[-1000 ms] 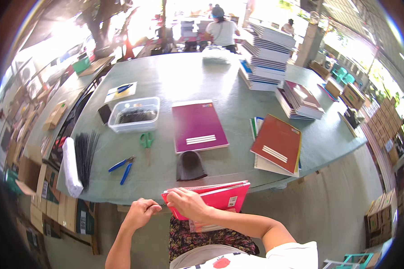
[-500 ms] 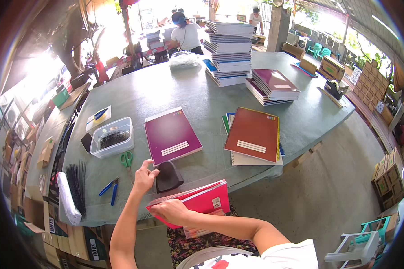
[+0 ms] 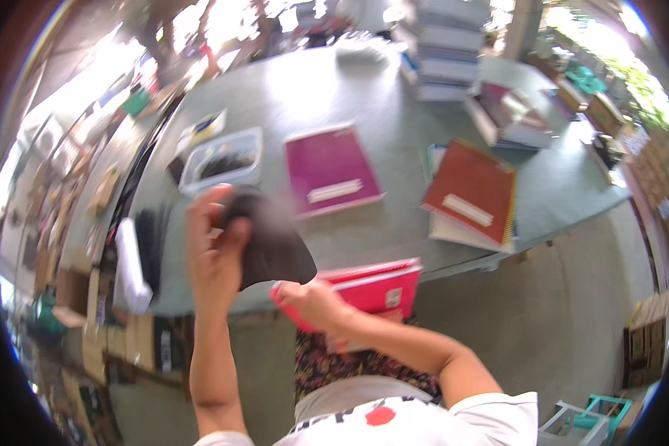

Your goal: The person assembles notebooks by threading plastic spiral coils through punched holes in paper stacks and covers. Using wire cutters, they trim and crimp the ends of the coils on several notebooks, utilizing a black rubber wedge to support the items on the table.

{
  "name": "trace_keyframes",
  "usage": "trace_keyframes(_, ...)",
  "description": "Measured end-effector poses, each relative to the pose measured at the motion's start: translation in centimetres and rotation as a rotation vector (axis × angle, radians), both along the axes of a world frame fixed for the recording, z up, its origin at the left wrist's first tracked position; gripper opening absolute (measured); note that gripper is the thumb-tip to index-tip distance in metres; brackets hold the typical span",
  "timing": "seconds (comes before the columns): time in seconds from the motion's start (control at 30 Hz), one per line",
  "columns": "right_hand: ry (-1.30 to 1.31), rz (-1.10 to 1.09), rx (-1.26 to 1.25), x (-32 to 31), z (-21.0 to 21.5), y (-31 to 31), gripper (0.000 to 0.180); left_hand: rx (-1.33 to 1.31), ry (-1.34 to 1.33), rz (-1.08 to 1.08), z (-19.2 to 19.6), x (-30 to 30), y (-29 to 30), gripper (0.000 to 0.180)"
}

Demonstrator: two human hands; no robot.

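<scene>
At left, fingers (image 3: pixel 235 236) now clamp the lifted black pad (image 3: pixel 271 249); right fingers (image 3: pixel 290 293), still a red notebook (image 3: pixel 368 295).

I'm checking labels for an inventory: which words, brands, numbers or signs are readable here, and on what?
No text reads clearly.
Red rectangular notebook, white label: too small.
White cloth shirt, dark lettering: incomplete and unclear.
Brown cardboard carton, lower left: blurred print.
Purple rectangular notebook, corner mark: blurred.

Fisheye head cam looks fwd/dn over tbl (image 3: pixel 400 175).
</scene>
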State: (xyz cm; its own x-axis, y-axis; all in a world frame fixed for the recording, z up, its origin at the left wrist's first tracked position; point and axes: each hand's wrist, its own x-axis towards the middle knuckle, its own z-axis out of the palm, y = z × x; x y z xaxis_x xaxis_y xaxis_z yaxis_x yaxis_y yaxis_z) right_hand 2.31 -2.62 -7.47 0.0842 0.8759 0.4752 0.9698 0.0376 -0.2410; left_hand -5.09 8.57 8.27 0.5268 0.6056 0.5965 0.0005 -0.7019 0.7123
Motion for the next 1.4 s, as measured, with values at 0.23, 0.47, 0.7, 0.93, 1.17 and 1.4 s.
trace_keyframes(0.23, 0.148, -0.192, -0.250, 1.2, 3.6, -3.9, 0.028, 0.211, 0.384, 0.136, -11.5, -10.9, -4.0, 0.031)
trace_keyframes(0.47, 0.175, -0.185, -0.125, 5.1, 3.5, -9.1, 0.014, 0.442, 0.037, 0.313, -10.9, -6.6, -2.9, 0.033)
trace_keyframes(0.7, 0.226, -0.215, -0.089, 5.5, 3.0, -9.4, 0.010, 0.227, -0.078, 0.284, -9.4, -6.8, -3.5, 0.027)
trace_keyframes(0.93, 0.295, -0.183, -0.070, 4.8, 2.7, -8.4, 0.010, 0.401, 0.266, 0.052, -11.3, -7.7, -3.6, 0.024)
trace_keyframes(1.17, 0.292, -0.200, -0.021, 5.0, 2.5, -8.4, 0.015, 0.323, 0.265, -0.077, -10.7, -7.4, -4.0, 0.024)
trace_keyframes(1.4, 0.276, -0.241, -0.057, 4.4, 2.6, -8.4, 0.017, 0.374, 0.343, -0.087, -12.3, -7.0, -4.4, 0.027)
